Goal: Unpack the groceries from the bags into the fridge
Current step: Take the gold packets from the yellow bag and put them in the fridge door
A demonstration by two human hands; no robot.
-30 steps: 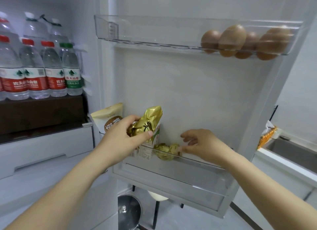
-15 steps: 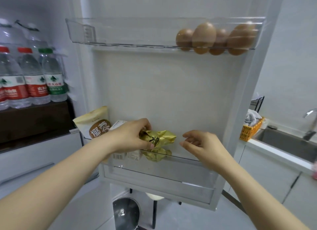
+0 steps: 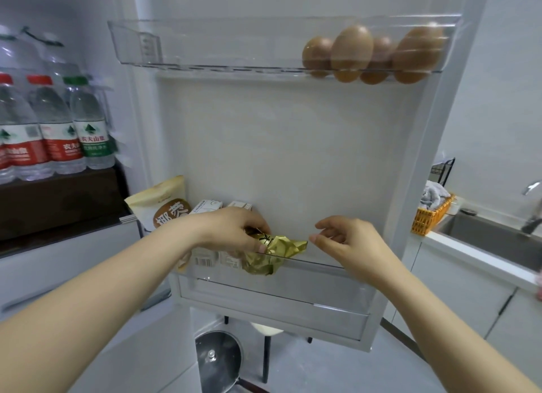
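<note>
The left hand pinches a gold foil packet, seemingly tucking it into the lower door shelf beside two cartons, while the right hand hovers just beside, fingers loosely curled, holding nothing.

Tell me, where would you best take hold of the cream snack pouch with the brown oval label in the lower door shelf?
Pinch the cream snack pouch by its flat sealed top edge, coming from above. It stands upright with its top well above the clear plastic door shelf, while white cartons crowd its right side and the shelf wall fronts its lower part.
</note>
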